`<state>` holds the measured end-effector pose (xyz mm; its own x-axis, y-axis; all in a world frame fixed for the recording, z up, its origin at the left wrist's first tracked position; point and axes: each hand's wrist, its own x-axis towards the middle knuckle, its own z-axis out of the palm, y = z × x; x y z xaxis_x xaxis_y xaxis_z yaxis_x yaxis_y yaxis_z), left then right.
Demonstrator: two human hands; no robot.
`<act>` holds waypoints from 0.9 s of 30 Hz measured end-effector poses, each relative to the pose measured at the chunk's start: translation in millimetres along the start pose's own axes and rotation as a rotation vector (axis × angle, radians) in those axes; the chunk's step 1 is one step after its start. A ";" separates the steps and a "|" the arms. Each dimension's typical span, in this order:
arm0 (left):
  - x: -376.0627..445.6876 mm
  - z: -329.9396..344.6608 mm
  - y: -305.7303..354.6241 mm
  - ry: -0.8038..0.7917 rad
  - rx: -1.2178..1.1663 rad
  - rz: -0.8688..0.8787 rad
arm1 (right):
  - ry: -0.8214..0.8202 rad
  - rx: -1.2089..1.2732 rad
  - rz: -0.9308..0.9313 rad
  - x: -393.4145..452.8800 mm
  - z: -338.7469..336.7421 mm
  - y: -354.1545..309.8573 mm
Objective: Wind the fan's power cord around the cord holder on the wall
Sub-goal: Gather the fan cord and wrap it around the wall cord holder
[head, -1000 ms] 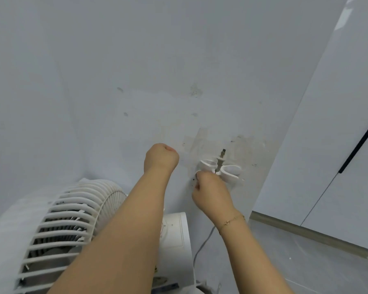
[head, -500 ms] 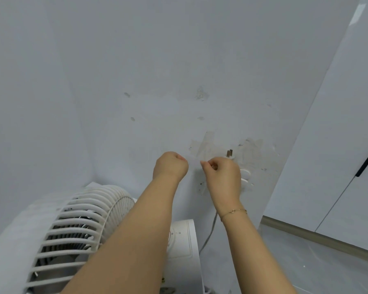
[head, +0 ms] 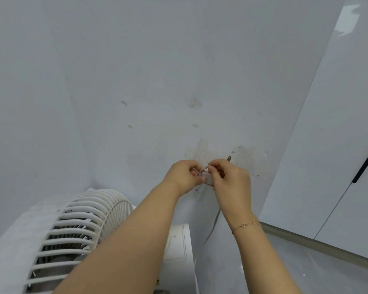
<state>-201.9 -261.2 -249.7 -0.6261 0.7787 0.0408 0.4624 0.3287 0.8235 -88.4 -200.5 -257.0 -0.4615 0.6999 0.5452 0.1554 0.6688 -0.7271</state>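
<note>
Scuffed grey wall (head: 179,60), glossy white cabinet (head: 338,145) rt.

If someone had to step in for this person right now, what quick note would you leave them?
Left hand: fingers curled on a loop of the thin white power cord.
Right hand: pinches the same cord by the small white plastic cord holder on the pale wall.
White slatted fan stands below left; cord slack hangs under the right wrist.
Done: winding begun.
Left: wrap the hanging slack.

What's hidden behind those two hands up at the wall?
Between the left hand and right hand a piece of the white cord holder and a loop of power cord show. The rest of the holder is covered.
</note>
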 end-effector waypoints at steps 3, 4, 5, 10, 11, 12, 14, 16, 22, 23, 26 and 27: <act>1.1 -1.9 0.5 0.014 0.014 0.020 | 0.026 0.030 0.022 -0.5 1.3 -1.1; 1.3 -2.3 0.8 0.013 0.014 0.023 | 0.028 0.025 0.025 -0.2 0.4 -2.5; 1.3 -2.6 1.2 0.014 0.013 0.026 | 0.023 0.015 0.027 0.2 -0.7 -3.7; 3.8 -1.2 2.9 0.020 0.032 0.046 | -0.095 -0.085 0.086 1.3 -12.4 -9.1; 4.2 -0.3 3.6 0.023 0.042 0.048 | -0.123 -0.069 0.112 1.5 -17.0 -9.8; 4.8 0.1 4.5 0.032 0.052 0.049 | -0.149 -0.052 0.137 1.9 -21.5 -10.0; 5.4 0.6 6.1 0.055 0.073 0.050 | -0.203 -0.061 0.171 1.4 -30.5 -8.3; 5.7 0.9 7.0 0.070 0.129 0.057 | -0.244 -0.132 0.184 0.1 -38.6 -4.9; 4.0 0.5 10.4 0.109 0.183 0.088 | 0.001 -0.011 0.180 7.8 -59.1 4.2; 3.4 1.4 10.9 0.095 0.136 0.081 | -0.019 0.062 0.179 8.5 -58.5 2.9; -0.9 -0.2 10.0 0.059 -0.029 -0.018 | -0.082 0.112 0.163 6.9 -51.0 -0.3; -3.4 -2.1 8.7 0.049 -0.064 -0.058 | -0.070 0.114 0.167 6.6 -47.8 -0.8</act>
<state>-197.1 -262.1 -241.5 -0.6815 0.7316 0.0181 0.3842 0.3366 0.8597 -49.8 -184.4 -232.8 -0.4978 0.7768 0.3856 0.1371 0.5095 -0.8495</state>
